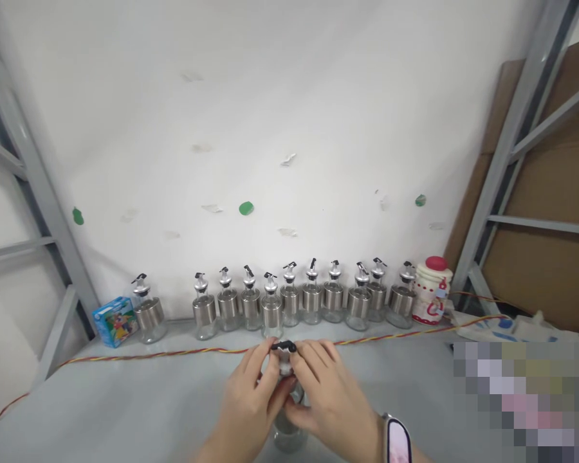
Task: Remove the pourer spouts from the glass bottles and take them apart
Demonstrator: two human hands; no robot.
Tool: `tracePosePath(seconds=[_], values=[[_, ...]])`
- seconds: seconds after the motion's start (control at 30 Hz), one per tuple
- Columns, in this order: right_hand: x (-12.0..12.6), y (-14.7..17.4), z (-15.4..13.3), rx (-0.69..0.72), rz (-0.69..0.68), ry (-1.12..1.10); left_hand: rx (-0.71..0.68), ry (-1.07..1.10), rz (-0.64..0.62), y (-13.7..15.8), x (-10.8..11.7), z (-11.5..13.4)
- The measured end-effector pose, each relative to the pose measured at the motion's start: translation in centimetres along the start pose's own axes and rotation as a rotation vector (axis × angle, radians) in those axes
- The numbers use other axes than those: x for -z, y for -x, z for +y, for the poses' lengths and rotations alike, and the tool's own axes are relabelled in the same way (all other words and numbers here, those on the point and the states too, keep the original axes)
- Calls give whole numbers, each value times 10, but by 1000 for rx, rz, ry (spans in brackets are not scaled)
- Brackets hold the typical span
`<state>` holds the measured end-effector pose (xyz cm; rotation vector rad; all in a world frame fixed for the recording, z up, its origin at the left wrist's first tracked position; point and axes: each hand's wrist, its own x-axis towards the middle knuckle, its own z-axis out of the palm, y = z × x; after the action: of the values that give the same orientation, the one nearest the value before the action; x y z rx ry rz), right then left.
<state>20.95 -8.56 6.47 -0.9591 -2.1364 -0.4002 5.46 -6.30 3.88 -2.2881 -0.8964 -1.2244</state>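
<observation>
In front of me on the grey table stands a glass oil bottle (289,442), largely covered by my hands. Its silver pourer top with a black flip lid (284,347) shows between my fingertips. My left hand (251,392) closes round the top from the left, thumb and fingers pinching the pourer. From the other side my right hand (330,395) has its fingers on the lid and its thumb lower, against the bottle neck. A watch (396,440) is on my right wrist.
Several similar steel-banded oil bottles (311,302) line the white wall. A blue picture box (116,320) stands left, a white and red jar (431,290) right. A twisted red-yellow wire (174,353) crosses the table. Grey metal posts (496,154) flank it.
</observation>
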Motion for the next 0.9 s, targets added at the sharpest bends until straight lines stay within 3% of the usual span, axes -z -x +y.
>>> tracePosePath(seconds=[0.2,0.4,0.47,0.63,0.73,0.83,0.9], values=[[-2,1,1,-22,-10,-101,46,64,7,3,-1,1],[-9,3,-4,-99,21,-223,167,218,-103,1,4,1],[-9,6,-4,-116,-19,-228,261,341,-151,6,6,2],[-9,21,7,-163,-229,-240,659,784,-272,32,0,14],[-15,32,18,-220,-378,-273,774,846,-322,37,-10,17],[-21,38,27,-254,-439,-272,900,785,-220,30,-14,4],[-24,39,29,-262,-431,-261,1005,694,-93,22,-10,-18]])
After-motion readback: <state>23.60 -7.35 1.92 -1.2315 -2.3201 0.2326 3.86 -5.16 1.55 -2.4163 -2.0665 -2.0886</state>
